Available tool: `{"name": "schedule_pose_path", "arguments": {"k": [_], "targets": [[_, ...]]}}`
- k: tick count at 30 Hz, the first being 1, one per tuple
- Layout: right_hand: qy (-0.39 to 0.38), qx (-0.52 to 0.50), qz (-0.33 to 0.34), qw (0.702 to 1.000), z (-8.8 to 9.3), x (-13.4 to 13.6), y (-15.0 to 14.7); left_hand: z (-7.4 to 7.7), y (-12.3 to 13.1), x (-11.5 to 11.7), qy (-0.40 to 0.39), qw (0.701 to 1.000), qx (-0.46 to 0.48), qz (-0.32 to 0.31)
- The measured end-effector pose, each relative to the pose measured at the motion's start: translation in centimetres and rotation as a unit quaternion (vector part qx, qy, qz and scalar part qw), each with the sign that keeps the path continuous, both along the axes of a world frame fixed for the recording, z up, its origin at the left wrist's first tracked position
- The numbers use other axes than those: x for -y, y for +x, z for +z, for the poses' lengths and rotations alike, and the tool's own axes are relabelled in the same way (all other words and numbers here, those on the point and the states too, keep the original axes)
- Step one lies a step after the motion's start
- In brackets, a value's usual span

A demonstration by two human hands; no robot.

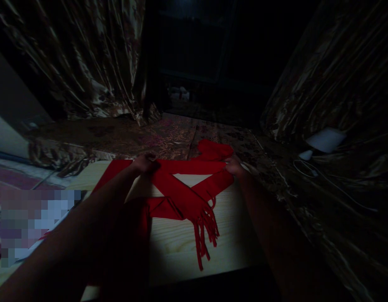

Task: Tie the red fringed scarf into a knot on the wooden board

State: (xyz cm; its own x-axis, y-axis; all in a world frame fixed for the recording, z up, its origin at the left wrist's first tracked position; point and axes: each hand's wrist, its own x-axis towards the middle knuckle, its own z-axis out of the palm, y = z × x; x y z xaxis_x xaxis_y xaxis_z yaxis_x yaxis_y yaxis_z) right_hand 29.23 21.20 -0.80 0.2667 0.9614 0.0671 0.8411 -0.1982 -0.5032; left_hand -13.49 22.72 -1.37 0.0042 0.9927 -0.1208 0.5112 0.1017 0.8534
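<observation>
A red fringed scarf (187,197) lies in crossing folds over a pale wooden table (175,256). Its tassels spread towards the table's near side. At the far left part of the folds, my left hand (146,162) is closed on the scarf. My right hand (234,164) grips the scarf at the far right, where a strip bends back on itself. Between the hands one strip runs straight across. Beyond my right hand a bunched red part rests by the table's far edge. Dim light hides much of my fingers.
A patterned cloth (143,134) covers the ledge behind the table. Long curtains (112,63) hang on both sides of a dark window. On the right lie a white flat object (326,139) and a pale cable (347,199). A blurred-out patch covers something at left.
</observation>
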Motion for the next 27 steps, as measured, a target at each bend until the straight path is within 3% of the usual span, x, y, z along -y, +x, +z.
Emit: {"name": "schedule_pose_path", "arguments": {"k": [3,5,8,10,13,18,23,27], "targets": [[0.027,0.014,0.046,0.998,0.5,0.6,-0.3,0.8,0.6,0.2,0.093,0.987,-0.126,-0.048],[0.041,0.060,0.134,0.988,1.0,1.4,-0.6,1.2,1.2,0.8,0.157,0.951,-0.235,-0.127],[0.009,0.196,0.232,0.953,1.5,2.8,-1.6,1.6,2.3,2.1,0.156,0.911,-0.319,-0.211],[-0.008,0.277,0.220,0.936,1.5,3.5,-2.3,1.7,2.9,2.8,0.136,0.902,-0.348,-0.217],[-0.017,0.320,0.175,0.931,1.0,4.2,-2.9,1.9,3.6,3.6,0.136,0.891,-0.379,-0.212],[-0.009,0.304,0.115,0.946,0.1,4.6,-2.1,2.3,4.2,4.5,0.161,0.859,-0.432,-0.221],[0.069,0.291,0.063,0.952,0.3,5.1,-1.1,2.0,4.0,5.3,0.221,0.852,-0.454,-0.136],[0.091,0.276,0.053,0.955,0.5,5.3,-1.5,1.6,3.8,6.0,0.278,0.832,-0.465,-0.118]]}}
